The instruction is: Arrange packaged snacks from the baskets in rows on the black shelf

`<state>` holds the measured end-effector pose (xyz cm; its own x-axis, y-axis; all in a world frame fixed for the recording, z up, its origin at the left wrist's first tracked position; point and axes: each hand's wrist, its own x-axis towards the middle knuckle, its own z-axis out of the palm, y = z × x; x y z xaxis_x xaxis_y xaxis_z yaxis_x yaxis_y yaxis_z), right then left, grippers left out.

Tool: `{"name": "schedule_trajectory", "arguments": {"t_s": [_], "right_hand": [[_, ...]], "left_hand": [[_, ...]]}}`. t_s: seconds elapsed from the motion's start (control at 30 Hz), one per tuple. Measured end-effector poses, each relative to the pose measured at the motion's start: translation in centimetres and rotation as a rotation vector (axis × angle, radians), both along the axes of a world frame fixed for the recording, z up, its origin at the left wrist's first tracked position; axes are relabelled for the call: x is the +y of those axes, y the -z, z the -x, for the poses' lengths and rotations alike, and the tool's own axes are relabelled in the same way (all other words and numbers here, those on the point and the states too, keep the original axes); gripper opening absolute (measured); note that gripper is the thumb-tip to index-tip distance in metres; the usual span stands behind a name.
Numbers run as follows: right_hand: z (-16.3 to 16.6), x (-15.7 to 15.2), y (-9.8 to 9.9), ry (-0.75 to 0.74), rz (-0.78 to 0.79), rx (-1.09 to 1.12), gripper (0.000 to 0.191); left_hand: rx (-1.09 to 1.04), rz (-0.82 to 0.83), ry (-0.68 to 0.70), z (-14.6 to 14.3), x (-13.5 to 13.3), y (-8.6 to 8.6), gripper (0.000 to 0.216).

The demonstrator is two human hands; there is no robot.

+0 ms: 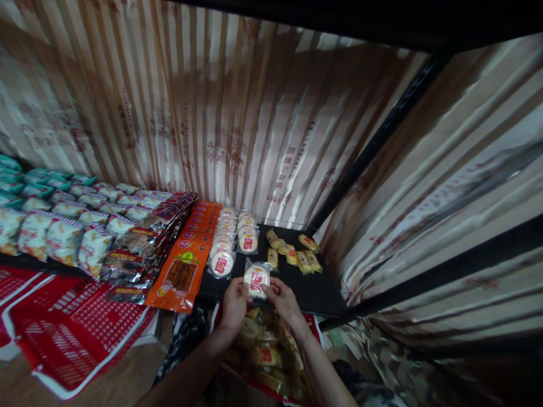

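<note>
Pleated, printed curtain fabric (254, 113) backed a black shelf (316, 294), with a dark post (377, 138) slanting at its right end. One round white packet (257, 280) was held over the front part of the shelf, just short of the nearer end of the shorter white row (247, 242) and to the right of the longer white row (222, 263). Left hand (235, 302) and right hand (282, 299) pinched its opposite edges between thumb and fingers; whether its underside touched the shelf could not be told. Small yellow packets (303, 261) lay loosely grouped to the right; an orange packet (182, 271) lay left of the rows. The step in hand was judged to be positioning this single packet; the next move would call for lowering it flat, in line with the shorter row, and releasing both sides evenly. Its red-printed label faced the wearer. Being near round, the contents showed no clear long axis; the wrapper's seam direction could not be determined.
</note>
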<state>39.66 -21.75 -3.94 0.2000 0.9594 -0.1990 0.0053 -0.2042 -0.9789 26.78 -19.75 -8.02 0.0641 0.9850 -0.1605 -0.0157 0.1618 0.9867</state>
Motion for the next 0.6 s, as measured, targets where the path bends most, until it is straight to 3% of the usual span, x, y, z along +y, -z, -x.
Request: {"name": "schedule_trajectory", "arguments": {"t_s": [0.17,0.23,0.37,0.6], "right_hand": [[0.0,3.5,-0.1,-0.023,-0.055,-0.170,0.038],[-0.1,4.8,0.0,-0.007,-0.065,-0.284,0.031],[-0.3,7.1,0.2,0.074,-0.028,-0.603,0.025],[-0.4,9.4,0.2,-0.021,-0.056,-0.896,0.024]], "left_hand": [[0.351,-0.255,-0.094,-0.4,-0.3,-0.4,0.050],[0.407,-0.356,-0.055,-0.7,-0.5,-0.4,0.057],[0.472,-0.389,0.069,-1.4,-0.1,0.2,0.059],[0.619,-0.406,0.041,-3.0,2.9,0.8,0.060]]}}
